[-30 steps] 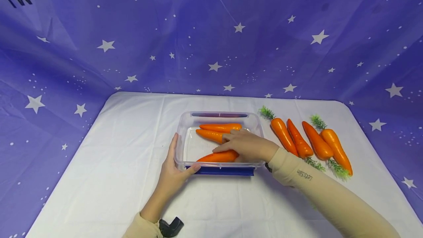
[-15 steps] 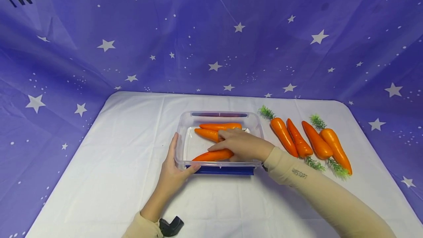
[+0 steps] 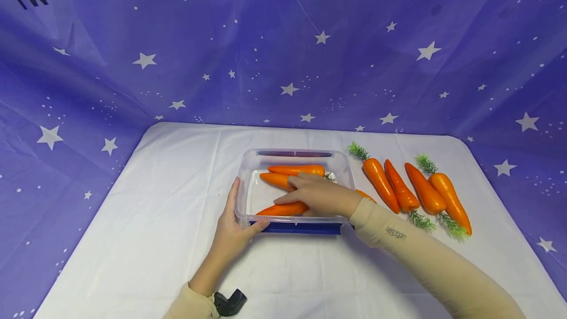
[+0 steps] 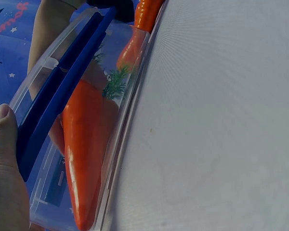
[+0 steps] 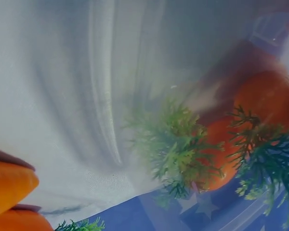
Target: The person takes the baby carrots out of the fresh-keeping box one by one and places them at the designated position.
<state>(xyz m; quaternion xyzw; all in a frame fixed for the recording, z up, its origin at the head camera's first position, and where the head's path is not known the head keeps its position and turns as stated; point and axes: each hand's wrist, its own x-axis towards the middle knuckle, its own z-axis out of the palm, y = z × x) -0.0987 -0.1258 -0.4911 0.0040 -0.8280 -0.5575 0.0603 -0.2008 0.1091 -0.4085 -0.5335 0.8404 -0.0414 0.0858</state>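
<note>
Inside a clear box (image 3: 305, 228), glossy orange carrots (image 3: 296, 169), left hand (image 3: 233, 228) gripping the box, right hand (image 3: 318, 195) seemingly grasping one carrot (image 3: 281, 208)

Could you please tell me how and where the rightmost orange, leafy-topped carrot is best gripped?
Grip the rightmost carrot around its thick end, right beside its feathery green leaves, probably from above and the right: it lies on its side, tapers toward the near edge, and another orange carrot crowds its left.

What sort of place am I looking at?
Probably a makeshift filming or demonstration booth: creased purple fabric printed with white stars lines the back and sides of a white cloth-covered table, which bears glossy orange carrots and a clear plastic box.
</note>
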